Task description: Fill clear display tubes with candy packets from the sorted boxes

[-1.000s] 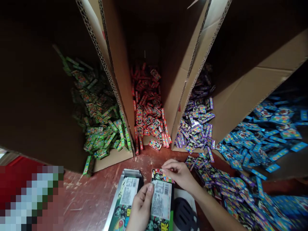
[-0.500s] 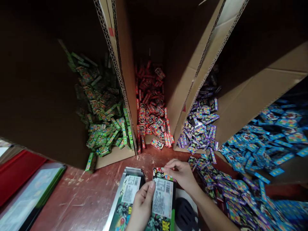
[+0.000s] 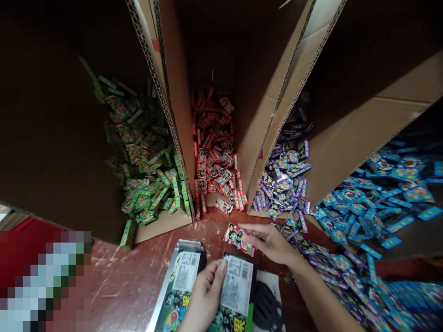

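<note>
My left hand (image 3: 206, 291) is closed on the edge of a black and green printed pouch (image 3: 238, 281) with a white text label. Just above the pouch's top edge, my right hand (image 3: 277, 245) pinches a small red candy packet (image 3: 238, 239) between thumb and fingers. The packet is apart from the pouch. Left of that pouch, a similar labelled pouch (image 3: 187, 272) lies in a metal tray (image 3: 162, 295), partly hidden by my left hand. A dark slotted object (image 3: 266, 306) sits under the right side of the held pouch.
Upright open cartons hold heaps of small packets: green (image 3: 152, 193), red (image 3: 219, 161), purple (image 3: 282, 184) and blue (image 3: 374, 198). More purple packets (image 3: 332, 272) spill over the red-brown tabletop (image 3: 114, 281) at right. Cardboard walls (image 3: 173, 115) divide the heaps. The lower left corner is pixelated.
My right hand has moved up and slightly away from the pouch, and the red candy packet has come away from the pouch's top edge. My left hand keeps its hold.
</note>
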A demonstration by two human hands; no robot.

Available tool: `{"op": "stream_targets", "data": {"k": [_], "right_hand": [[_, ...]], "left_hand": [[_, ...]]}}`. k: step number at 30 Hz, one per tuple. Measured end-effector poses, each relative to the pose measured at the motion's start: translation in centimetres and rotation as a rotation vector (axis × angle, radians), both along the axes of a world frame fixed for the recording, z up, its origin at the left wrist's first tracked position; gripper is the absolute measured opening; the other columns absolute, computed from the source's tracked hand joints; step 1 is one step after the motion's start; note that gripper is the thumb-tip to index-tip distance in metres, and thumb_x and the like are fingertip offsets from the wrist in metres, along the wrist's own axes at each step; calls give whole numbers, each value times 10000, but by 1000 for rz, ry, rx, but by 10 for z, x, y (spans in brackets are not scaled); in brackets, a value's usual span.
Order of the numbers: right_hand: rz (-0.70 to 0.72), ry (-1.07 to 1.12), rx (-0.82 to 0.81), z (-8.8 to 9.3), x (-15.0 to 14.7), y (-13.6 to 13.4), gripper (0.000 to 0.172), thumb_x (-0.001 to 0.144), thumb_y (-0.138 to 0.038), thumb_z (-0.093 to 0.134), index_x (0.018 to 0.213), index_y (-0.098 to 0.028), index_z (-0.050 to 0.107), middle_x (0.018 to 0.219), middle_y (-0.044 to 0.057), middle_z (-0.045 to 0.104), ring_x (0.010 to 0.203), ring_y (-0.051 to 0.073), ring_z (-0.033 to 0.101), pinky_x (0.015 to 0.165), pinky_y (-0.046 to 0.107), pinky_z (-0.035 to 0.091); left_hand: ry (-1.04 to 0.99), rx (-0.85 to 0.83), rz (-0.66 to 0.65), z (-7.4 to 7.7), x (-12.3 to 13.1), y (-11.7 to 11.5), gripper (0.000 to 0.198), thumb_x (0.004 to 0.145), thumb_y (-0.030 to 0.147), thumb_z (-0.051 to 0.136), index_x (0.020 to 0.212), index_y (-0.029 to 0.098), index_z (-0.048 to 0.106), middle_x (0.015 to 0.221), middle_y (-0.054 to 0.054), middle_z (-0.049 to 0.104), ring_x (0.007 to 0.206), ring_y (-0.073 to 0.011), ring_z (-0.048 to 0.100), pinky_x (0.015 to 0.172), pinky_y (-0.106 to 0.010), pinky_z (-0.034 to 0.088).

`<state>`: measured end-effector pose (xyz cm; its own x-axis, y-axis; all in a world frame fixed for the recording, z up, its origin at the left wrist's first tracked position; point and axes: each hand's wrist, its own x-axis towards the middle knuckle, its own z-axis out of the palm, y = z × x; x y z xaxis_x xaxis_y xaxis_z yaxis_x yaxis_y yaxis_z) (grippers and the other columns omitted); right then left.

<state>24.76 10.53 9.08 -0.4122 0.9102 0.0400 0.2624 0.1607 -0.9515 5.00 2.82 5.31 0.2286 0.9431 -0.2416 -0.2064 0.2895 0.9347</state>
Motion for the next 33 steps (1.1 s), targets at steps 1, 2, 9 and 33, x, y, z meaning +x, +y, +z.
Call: {"op": "stream_targets", "data": {"k": [1, 2, 9, 33], "right_hand": [[-26, 3, 3, -4, -3, -2, 330, 804, -367, 607, 1107, -241, 644, 1118, 64, 663, 1021, 242, 617, 909, 414, 472], [-43, 7, -6, -9, -4, -4, 336, 798, -372, 612, 1104, -236, 647, 1101, 67, 671, 1007, 247, 625, 901, 419, 477], [-45, -58, -98, -14, 7, -9, 317, 745, -385, 664, 1019, -229, 695, 904, 50, 724, 804, 212, 652, 728, 322, 508], [99, -79, 0, -11, -13, -25, 219, 777, -422, 626, 850, -250, 740, 1103, 62, 529, 1001, 214, 508, 904, 377, 399]], "left_hand": [[1, -2, 15, -1, 0, 0, 351, 832, 471, 519, 919, 154, 643, 721, -11, 663, 602, -138, 525, 599, -234, 421], [8, -1, 31, -1, -1, 1, 354, 829, 475, 521, 915, 154, 643, 724, -13, 665, 605, -141, 528, 598, -235, 423], [122, 62, 22, 1, -1, 3, 351, 842, 453, 508, 906, 145, 663, 774, -28, 678, 670, -157, 549, 649, -242, 429], [145, 63, 81, 7, -2, -8, 368, 829, 470, 513, 921, 154, 678, 789, -36, 679, 699, -180, 548, 677, -258, 423]]}}
